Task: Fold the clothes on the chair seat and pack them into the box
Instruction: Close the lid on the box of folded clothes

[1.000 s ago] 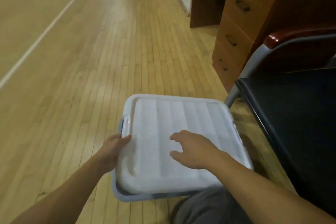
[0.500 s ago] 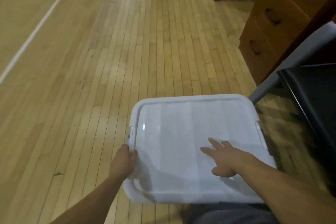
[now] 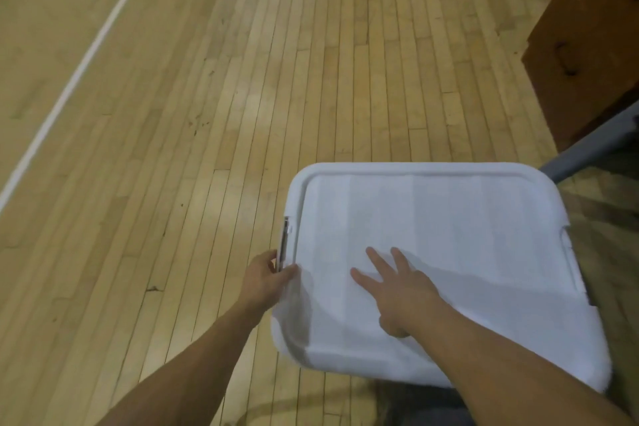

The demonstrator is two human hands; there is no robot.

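While flat on the lid [image 3: 449,235] — right hand [image 3: 397,290]; left hand [image 3: 264,278] — side-latch grip.

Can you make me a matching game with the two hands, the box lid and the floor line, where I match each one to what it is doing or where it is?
Things:
1. left hand
2. right hand
3. lid
4. white line

Places and states:
A. runs slanted across the wooden floor
B. lies flat on top of the lid, fingers spread
C. grips the lid's left edge by the clasp
D. covers the box, white with rounded corners

Right pairs: 1-C, 2-B, 3-D, 4-A
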